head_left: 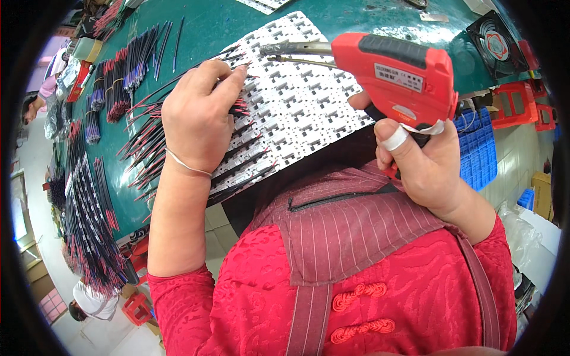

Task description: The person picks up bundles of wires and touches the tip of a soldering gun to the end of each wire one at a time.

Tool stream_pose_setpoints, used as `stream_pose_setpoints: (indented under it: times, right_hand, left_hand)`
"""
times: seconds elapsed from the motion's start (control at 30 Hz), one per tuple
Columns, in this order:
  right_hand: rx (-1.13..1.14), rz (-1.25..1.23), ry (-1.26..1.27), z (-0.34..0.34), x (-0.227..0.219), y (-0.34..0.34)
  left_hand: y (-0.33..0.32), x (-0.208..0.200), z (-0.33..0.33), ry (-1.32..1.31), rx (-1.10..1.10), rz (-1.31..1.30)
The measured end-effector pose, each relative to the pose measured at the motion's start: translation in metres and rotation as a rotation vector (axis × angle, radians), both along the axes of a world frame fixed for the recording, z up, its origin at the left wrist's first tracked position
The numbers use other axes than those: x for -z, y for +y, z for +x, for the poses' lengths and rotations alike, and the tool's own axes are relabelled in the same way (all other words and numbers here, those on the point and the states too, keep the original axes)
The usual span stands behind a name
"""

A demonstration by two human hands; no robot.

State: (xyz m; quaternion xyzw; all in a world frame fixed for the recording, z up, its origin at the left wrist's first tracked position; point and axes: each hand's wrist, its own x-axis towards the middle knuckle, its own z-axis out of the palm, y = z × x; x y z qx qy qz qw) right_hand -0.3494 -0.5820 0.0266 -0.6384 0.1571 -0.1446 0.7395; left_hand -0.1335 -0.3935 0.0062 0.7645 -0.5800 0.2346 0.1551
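In my right hand (pixel 428 169) is a red soldering gun (pixel 389 80) with a dark grip panel, its tip pointing left over a white perforated board (pixel 303 95). White tape wraps the thumb of that hand. My left hand (pixel 199 118) rests at the board's left side, thumb and forefinger pinched together on what looks like a thin wire just below and left of the gun's tip. Many red and black wires (pixel 145 151) lie in rows across the board's left part and stick out past its edge. My left palm and wrist hide some of them.
Tied wire bundles (pixel 119 83) lie on the green table (pixel 356 26) at the left, and a large wire bunch (pixel 89 219) hangs over its edge. A black fan (pixel 496 46) stands at the far right. Below it are a blue crate (pixel 480 148) and a red stool (pixel 512 105).
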Motion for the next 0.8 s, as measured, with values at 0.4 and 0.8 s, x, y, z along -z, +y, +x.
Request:
stream_pose_setpoints:
  times: [0.4,0.8]
  right_hand:
    - [-0.044,-0.063,-0.025,0.0001,0.0033,-0.0038]
    - [-0.073,-0.133,-0.064,0.0005,0.0048,-0.0055]
  left_hand:
    - [-0.0019,-0.0009,-0.0004,0.011,0.001,-0.015]
    - [-0.0008,0.0006,-0.0001,0.053,-0.024,-0.014]
